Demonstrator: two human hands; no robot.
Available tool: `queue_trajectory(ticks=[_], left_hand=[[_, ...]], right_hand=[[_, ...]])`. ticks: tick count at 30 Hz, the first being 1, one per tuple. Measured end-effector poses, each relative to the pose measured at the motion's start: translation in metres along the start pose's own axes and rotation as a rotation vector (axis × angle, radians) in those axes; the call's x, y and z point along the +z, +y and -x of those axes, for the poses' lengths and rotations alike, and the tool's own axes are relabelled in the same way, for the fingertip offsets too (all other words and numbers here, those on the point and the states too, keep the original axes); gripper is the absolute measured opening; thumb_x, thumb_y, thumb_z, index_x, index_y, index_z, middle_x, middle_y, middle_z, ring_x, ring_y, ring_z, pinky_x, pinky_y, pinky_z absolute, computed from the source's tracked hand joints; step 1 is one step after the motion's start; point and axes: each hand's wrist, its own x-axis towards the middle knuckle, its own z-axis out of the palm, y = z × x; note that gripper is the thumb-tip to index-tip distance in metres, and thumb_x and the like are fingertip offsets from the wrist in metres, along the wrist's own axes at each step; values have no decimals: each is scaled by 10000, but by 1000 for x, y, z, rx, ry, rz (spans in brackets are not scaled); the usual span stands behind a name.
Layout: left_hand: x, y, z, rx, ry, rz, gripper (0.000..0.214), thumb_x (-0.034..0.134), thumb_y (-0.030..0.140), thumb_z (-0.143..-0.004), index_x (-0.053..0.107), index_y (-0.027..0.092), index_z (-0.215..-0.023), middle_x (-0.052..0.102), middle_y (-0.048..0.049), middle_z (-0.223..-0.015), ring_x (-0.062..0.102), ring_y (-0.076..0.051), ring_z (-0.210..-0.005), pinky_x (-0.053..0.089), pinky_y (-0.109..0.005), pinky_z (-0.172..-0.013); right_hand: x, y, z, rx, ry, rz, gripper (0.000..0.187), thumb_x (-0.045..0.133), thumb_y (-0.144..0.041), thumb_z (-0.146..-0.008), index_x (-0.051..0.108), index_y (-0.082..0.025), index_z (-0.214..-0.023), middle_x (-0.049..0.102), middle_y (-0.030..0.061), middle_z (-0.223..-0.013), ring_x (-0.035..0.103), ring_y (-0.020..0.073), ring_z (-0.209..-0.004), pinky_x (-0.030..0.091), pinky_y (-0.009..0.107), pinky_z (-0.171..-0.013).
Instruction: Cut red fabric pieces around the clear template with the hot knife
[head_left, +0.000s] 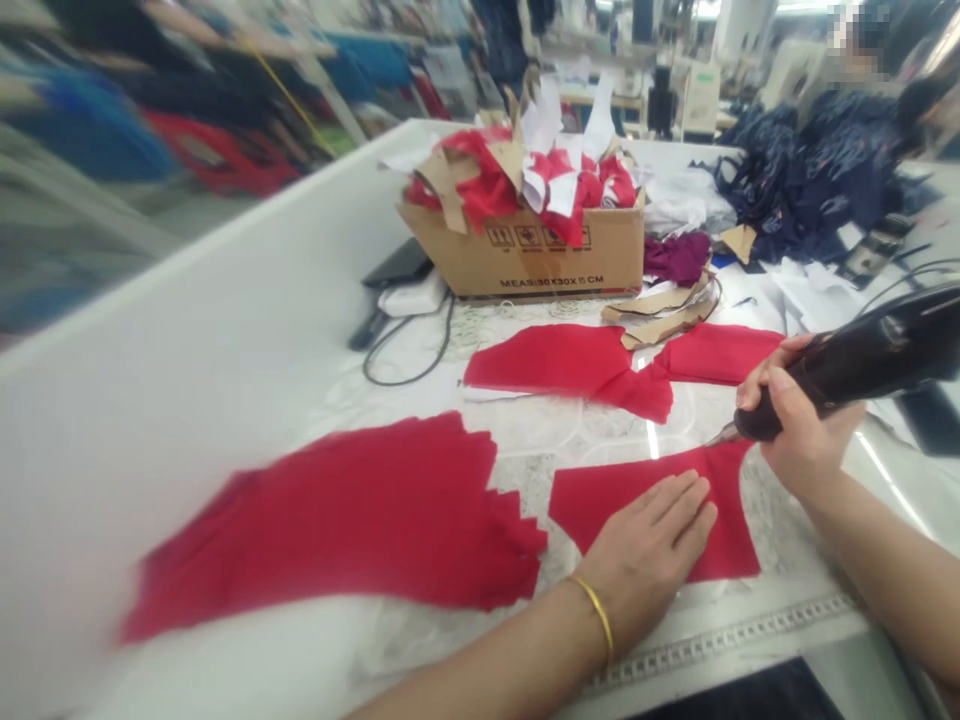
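Note:
My left hand point(652, 545) lies flat with fingers stretched out, pressing on a cut red fabric piece point(600, 492). A yellow bangle point(596, 612) circles that wrist. My right hand point(806, 430) is closed around a black handheld power tool point(870, 355) with a narrow metal tip point(724, 434). The tip is at the upper edge of the same red piece; whether it touches the cloth I cannot tell. Left of this piece, a fanned stack of red fabric pieces point(352, 520) is spread out. Farther back lie more red pieces point(555, 355).
A cardboard box point(540, 265) heaped with red and white scraps stands at the back. Beside it are a white adapter with a looped cable point(412, 297) and brown paper strips point(660, 315). Dark garments point(825, 180) pile up at right. A ruler point(735, 630) runs along the near edge.

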Motion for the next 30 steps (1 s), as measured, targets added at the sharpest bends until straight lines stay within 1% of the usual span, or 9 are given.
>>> queue_trajectory(ticks=[4,8,11,14,18,20,23,27,30], left_hand=[[9,4,-11,25,-91,-23,326,422,105,-1012,592,46,-1284,650,-200,-1324,581,-278,-1317,529,-428,-1100],[23,6,-25,24,-78,-56,312,459,150,-1023,584,47,-1289,652,-183,-1330,606,-282,-1288,513,-400,-1106],[28,6,-30,25,-72,-60,294,461,153,-1026,594,41,-1263,676,-178,-1283,636,-280,-1245,523,-388,-1090],[29,6,-29,23,-48,-58,289,445,138,-1026,598,36,-1250,687,-180,-1254,639,-280,-1238,531,-393,-1082],[30,6,-27,20,-25,-15,276,487,112,-998,603,19,-1231,686,-192,-1245,645,-298,-1227,539,-408,-1078],[30,6,-26,22,-37,5,286,498,105,-991,598,14,-1243,680,-200,-1255,637,-297,-1240,535,-411,-1086],[29,5,-26,24,-52,14,295,486,122,-1003,594,13,-1256,673,-207,-1269,627,-294,-1255,533,-417,-1093],[28,4,-26,30,-37,17,285,498,128,-1000,599,3,-1235,683,-212,-1240,638,-312,-1237,547,-419,-1074],[28,4,-25,27,-43,22,284,489,120,-1000,596,5,-1237,677,-216,-1249,626,-309,-1253,541,-427,-1078]], right_hand=[[-14,-1,-6,-33,23,55,232,703,-258,-892,562,-226,-1073,618,-52,-666,601,137,-542,530,313,-588],[-23,4,-11,-21,77,92,263,717,-283,-874,550,-220,-1067,613,-61,-660,600,136,-523,524,314,-589],[-23,7,-12,-30,75,87,238,685,-248,-880,541,-222,-1067,617,-67,-660,610,136,-530,531,323,-610],[-19,7,-10,-20,62,66,225,652,-192,-875,533,-226,-1063,620,-71,-655,627,140,-535,515,301,-558],[-15,5,-8,1,79,90,172,650,-174,-865,537,-227,-983,614,-74,-628,607,130,-495,486,269,-471],[-16,5,-9,4,82,101,157,652,-187,-867,538,-227,-966,614,-72,-629,606,127,-495,499,270,-479],[-22,5,-11,-18,92,105,182,659,-207,-864,548,-226,-1008,616,-70,-651,626,133,-523,530,287,-531],[-33,5,-17,-60,151,181,199,684,-234,-864,582,-209,-1033,631,-59,-654,632,136,-519,539,298,-565],[-39,7,-20,-64,172,193,201,693,-233,-859,593,-199,-1030,637,-55,-643,635,144,-519,538,301,-568]])
